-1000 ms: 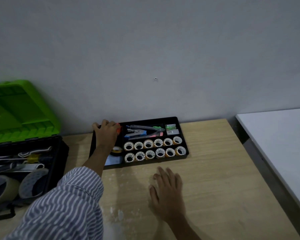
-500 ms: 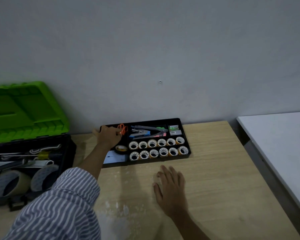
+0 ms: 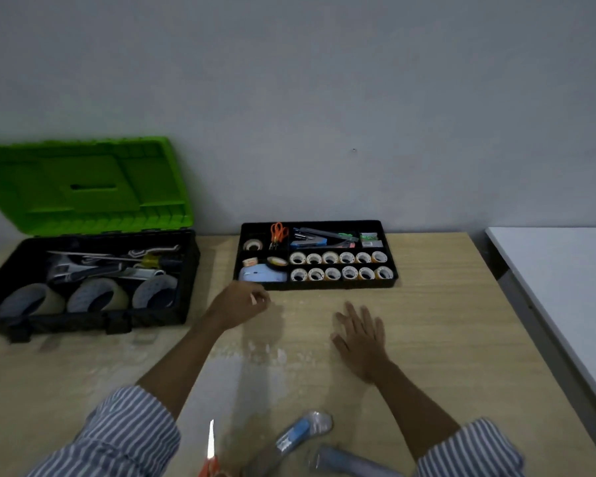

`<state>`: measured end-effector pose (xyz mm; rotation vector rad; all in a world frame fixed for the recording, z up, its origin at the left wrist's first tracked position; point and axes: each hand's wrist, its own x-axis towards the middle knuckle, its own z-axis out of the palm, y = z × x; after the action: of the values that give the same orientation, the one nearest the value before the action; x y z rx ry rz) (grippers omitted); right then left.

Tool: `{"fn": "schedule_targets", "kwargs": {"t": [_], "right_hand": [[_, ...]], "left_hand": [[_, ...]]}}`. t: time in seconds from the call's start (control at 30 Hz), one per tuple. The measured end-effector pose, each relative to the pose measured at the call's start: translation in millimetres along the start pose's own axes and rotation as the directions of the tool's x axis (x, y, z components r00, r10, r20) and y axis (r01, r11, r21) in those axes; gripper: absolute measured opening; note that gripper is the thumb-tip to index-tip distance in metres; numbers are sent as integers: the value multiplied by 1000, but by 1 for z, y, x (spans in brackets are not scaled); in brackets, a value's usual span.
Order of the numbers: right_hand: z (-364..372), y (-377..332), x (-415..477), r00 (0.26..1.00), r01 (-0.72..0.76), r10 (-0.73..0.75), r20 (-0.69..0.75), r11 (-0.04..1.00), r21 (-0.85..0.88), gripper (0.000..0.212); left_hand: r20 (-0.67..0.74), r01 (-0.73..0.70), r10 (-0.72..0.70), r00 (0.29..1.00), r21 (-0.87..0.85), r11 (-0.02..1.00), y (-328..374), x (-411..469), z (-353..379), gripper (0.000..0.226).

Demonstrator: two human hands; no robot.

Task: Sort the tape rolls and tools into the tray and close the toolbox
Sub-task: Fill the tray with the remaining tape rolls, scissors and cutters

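A black tray [image 3: 327,284] stands by the wall with several small tape rolls [image 3: 339,266] in two rows, orange scissors [image 3: 278,233], a stapler [image 3: 308,241] and a blue case [image 3: 260,273]. The toolbox [image 3: 83,318] on the left is open, green lid [image 3: 83,187] up, with three big tape rolls [image 3: 97,297] and wrenches [image 3: 83,266] inside. My left hand [image 3: 240,304] hovers just in front of the tray, fingers loosely curled, holding nothing. My right hand [image 3: 360,330] rests flat on the table.
At the table's near edge lie a second pair of scissors [image 3: 210,449], a blue tool in clear packaging [image 3: 298,432] and a grey cylinder [image 3: 351,463]. A white table [image 3: 565,270] adjoins on the right. The wall is close behind the tray.
My left hand let go of the orange scissors in the tray's back left compartment and drew back in front of the tray. The view has tilted down, showing the near edge items.
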<state>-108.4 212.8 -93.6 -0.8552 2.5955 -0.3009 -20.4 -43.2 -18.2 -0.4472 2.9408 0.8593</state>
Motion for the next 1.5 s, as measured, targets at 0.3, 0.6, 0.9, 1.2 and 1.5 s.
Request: {"fn": "schedule_targets", "kwargs": {"t": [0.3, 0.6, 0.9, 1.2, 1.5], "right_hand": [[22, -5, -23, 987, -63, 73, 140, 995, -76, 62], [29, -8, -43, 983, -40, 59, 175, 993, -108, 64], [30, -6, -46, 981, -28, 48, 187, 994, -105, 65], [30, -4, -49, 987, 4, 10, 162, 996, -85, 66], [32, -1, -52, 992, 22, -12, 127, 997, -80, 67]], "left_hand": [[418, 247, -222, 881, -5, 969, -31, -99, -1, 15], [441, 103, -65, 895, -62, 993, -29, -171, 19, 39], [425, 19, 13, 905, -71, 997, -25, -202, 35, 43], [364, -69, 44, 930, 55, 996, -33, -198, 46, 19], [231, 45, -38, 972, -23, 999, -31, -162, 39, 12]]}}
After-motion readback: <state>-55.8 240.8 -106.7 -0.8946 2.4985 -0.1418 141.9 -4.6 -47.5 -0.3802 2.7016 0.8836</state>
